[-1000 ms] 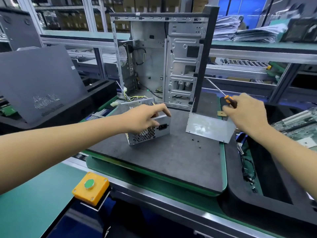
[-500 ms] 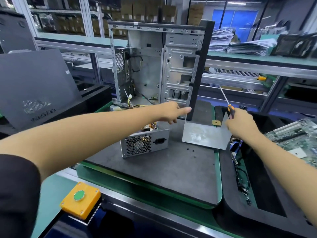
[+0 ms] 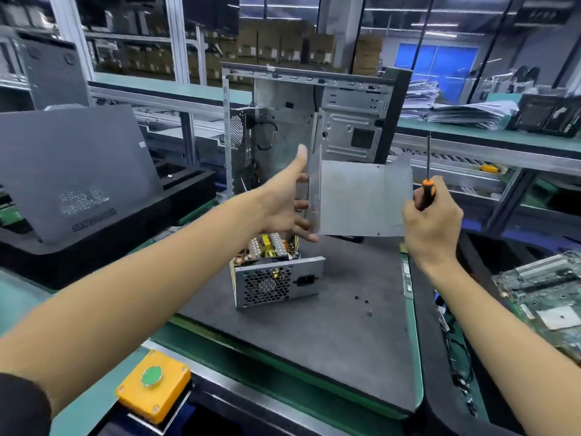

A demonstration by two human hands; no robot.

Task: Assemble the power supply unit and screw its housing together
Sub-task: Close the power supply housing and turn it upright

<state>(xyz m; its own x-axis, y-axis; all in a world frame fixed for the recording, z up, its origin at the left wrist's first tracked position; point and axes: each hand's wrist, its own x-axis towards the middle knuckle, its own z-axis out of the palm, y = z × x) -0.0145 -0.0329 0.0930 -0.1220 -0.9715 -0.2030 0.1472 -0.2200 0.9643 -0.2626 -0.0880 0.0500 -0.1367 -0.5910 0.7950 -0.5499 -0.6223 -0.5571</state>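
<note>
Grey mat, frame ctr | PSU open, uncovered | my left hand grips cover | right hand clutches screwdriver | screws loose; closing + fastening pending.

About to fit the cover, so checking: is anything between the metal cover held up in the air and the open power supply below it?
Nothing visible. The cover hangs above the power supply in the left hand.

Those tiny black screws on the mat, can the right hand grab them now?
Probably not yet. The right hand grips the screwdriver and steadies the metal cover, raised above the mat. Nothing covers the screws, but its fingers are busy.
</note>
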